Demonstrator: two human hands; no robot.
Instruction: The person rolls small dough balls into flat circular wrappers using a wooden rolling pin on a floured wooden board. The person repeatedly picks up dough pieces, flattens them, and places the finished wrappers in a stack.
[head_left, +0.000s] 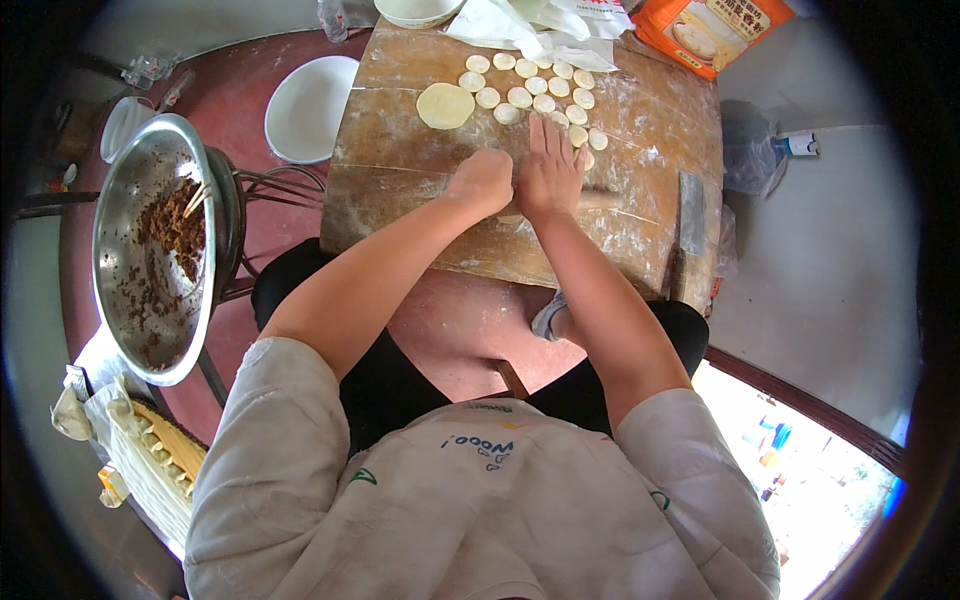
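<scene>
My left hand (484, 180) is curled over the floured wooden board (390, 187); what its fingers hold is hidden. Close beside it, my right hand (553, 169) lies flat with its fingers stretched away from me. From under the right palm, the end of a wooden rolling pin (600, 199) sticks out to the right. A bit of a pale dough piece (510, 219) shows below and between the hands. Beyond them lie several small flattened dough rounds (519, 97) and one large thin dough wrapper (445, 106).
A cleaver (691, 214) lies on the board's right edge. Plastic bags (525, 30) and an orange flour bag (705, 34) are at the far side. At left stand a metal basin (112, 255) of brown filling with chopsticks (197, 200), a white basin (311, 109) and a tray of dumplings (176, 435).
</scene>
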